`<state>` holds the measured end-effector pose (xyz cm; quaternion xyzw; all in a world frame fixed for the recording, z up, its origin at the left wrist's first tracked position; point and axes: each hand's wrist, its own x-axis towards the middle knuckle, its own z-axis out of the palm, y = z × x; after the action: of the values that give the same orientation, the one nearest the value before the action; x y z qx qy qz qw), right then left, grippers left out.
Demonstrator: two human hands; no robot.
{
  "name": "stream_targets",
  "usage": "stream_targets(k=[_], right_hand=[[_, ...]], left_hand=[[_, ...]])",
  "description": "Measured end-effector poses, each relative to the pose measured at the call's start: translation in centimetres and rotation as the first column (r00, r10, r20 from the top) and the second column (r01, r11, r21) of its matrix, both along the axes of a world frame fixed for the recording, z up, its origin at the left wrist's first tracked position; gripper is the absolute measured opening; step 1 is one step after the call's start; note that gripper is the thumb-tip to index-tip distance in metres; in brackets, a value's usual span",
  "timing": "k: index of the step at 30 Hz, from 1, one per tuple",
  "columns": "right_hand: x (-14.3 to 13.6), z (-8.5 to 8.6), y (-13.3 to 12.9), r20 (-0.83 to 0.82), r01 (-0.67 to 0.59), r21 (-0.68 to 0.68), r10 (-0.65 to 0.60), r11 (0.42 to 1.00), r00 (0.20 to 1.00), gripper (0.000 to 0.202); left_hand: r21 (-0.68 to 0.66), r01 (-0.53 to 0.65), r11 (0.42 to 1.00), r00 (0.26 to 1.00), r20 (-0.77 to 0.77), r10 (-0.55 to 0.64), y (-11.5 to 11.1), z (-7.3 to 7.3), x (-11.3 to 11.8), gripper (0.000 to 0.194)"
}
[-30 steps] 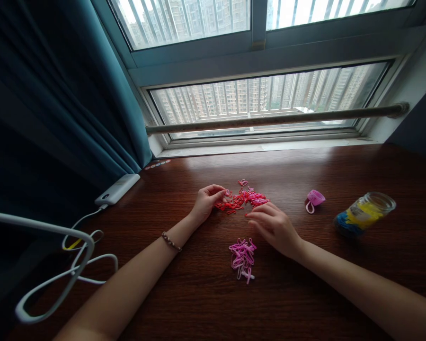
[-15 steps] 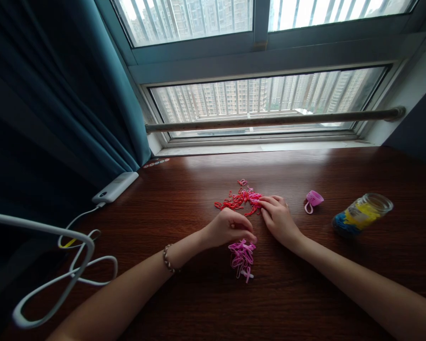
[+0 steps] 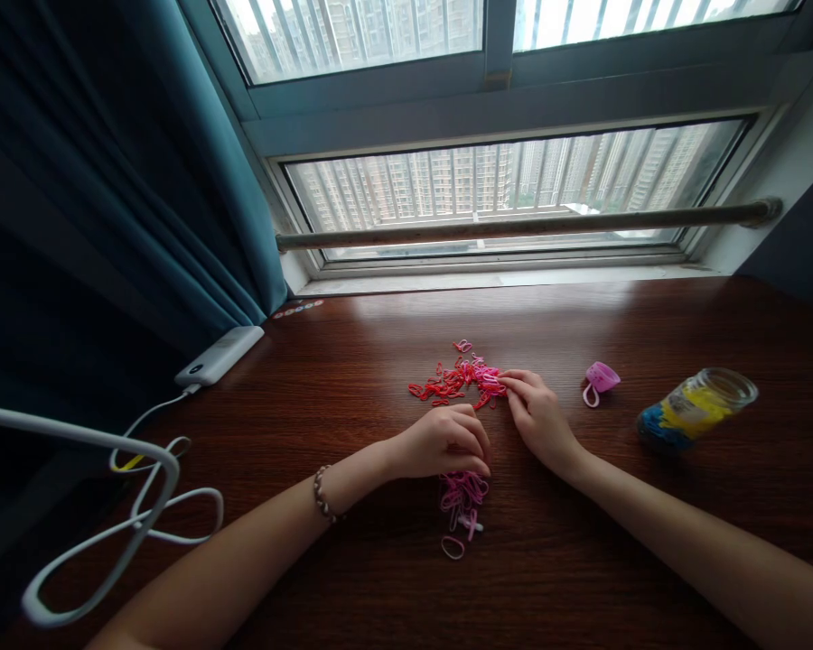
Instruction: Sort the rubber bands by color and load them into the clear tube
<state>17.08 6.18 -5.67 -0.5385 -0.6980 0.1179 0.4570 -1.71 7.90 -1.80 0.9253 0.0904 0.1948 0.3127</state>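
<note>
Small red and pink rubber bands lie in a loose pile (image 3: 457, 379) on the brown wooden table. Fingers of my right hand (image 3: 540, 420) reach out to its right edge and touch pink bands, the thumb held apart. My left hand (image 3: 447, 442) is curled, thumb and fingers together, just above a nearer bunch of purplish-pink bands (image 3: 464, 496). Whatever is between those fingertips is hidden. One single pink band (image 3: 453, 547) lies below that bunch, close to a small white piece (image 3: 472, 524).
To the right lie a pink cup-shaped item with a loop (image 3: 602, 377) and an open glass jar (image 3: 697, 411) with yellow and blue contents. At left are a white power bank (image 3: 220, 357), a white cable (image 3: 169, 469) and a blue curtain (image 3: 244, 226). A window stands behind the table.
A single pink band now lies below the near bunch. My left hand has shifted slightly over that bunch, covering its top. My right hand stays at the far pile, its fingers slightly moved.
</note>
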Motion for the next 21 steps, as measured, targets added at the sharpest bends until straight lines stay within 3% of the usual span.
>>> stream_targets(k=[2,4,6,8,11,15,17,19,21], right_hand=[[0.0,0.3,-0.1,-0.043,-0.007,-0.004,0.007,1.0,0.999,0.027],[-0.1,0.5,-0.3,-0.079,-0.014,0.007,0.014,1.0,0.997,0.027],[-0.2,0.8,-0.5,-0.106,-0.024,0.032,0.027,0.999,0.994,0.027],[-0.3,1.0,-0.7,-0.122,-0.042,0.058,0.049,0.997,0.991,0.028],[-0.6,1.4,-1.2,-0.127,-0.087,0.093,0.099,0.992,0.987,0.027],[-1.2,2.1,-2.6,-0.078,-0.27,0.136,0.282,0.953,0.956,0.027],[-1.4,2.4,-3.4,0.003,-0.44,0.108,0.443,0.891,0.897,0.027],[-1.6,2.7,-4.0,0.116,-0.606,0.041,0.599,0.794,0.792,0.028],[-1.7,2.8,-4.5,0.212,-0.701,-0.008,0.686,0.713,0.696,0.032]], left_hand=[[0.052,-0.088,0.995,0.996,0.03,0.086,1.1,-0.1,-0.6,0.013],[0.153,-0.261,0.953,0.964,0.093,0.249,2.5,-0.4,-1.4,0.017],[0.26,-0.476,0.84,0.88,0.153,0.451,4.0,-1.1,-2.3,0.02],[0.371,-0.558,0.742,0.823,0.134,0.552,5.2,-1.8,-3.1,0.022],[0.447,-0.551,0.705,0.806,0.066,0.588,6.1,-2.8,-3.5,0.025],[0.466,-0.503,0.728,0.814,-0.03,0.581,5.9,-3.0,-3.3,0.028],[0.462,-0.483,0.744,0.818,-0.065,0.572,5.7,-2.9,-3.3,0.029],[0.454,-0.473,0.755,0.821,-0.085,0.565,5.7,-2.8,-3.3,0.03],[0.444,-0.473,0.761,0.822,-0.089,0.562,5.7,-2.7,-3.2,0.03]])
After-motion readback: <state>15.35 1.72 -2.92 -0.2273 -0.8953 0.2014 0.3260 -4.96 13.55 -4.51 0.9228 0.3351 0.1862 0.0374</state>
